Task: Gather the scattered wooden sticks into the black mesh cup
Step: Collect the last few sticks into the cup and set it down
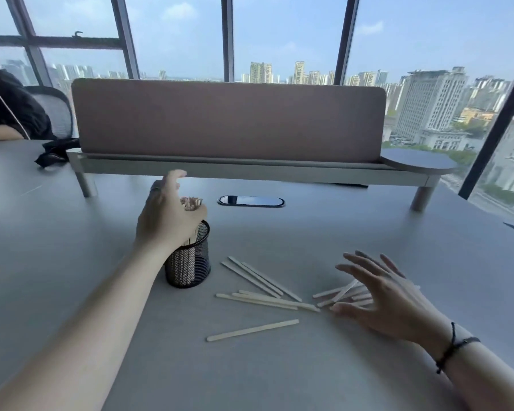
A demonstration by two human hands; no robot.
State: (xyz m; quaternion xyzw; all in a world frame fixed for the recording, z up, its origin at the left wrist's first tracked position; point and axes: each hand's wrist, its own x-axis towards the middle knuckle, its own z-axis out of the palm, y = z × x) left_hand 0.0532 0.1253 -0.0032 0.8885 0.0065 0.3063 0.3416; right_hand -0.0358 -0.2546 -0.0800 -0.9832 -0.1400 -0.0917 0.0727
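Left hand (166, 216) wrapped around a bundle of sticks (191, 203) standing in black mesh cup (189, 262), fingers closed on bundle. Loose sticks (264, 298) scattered on grey surface (309, 366), right of cup. Right hand (380, 301) hovering over rightmost sticks, fingers spread.

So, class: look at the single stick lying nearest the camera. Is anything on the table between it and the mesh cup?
Nothing visible lies on the table between the lone stick and the black mesh cup. But the left hand grips a bundle of sticks over the cup's mouth, covering the opening.
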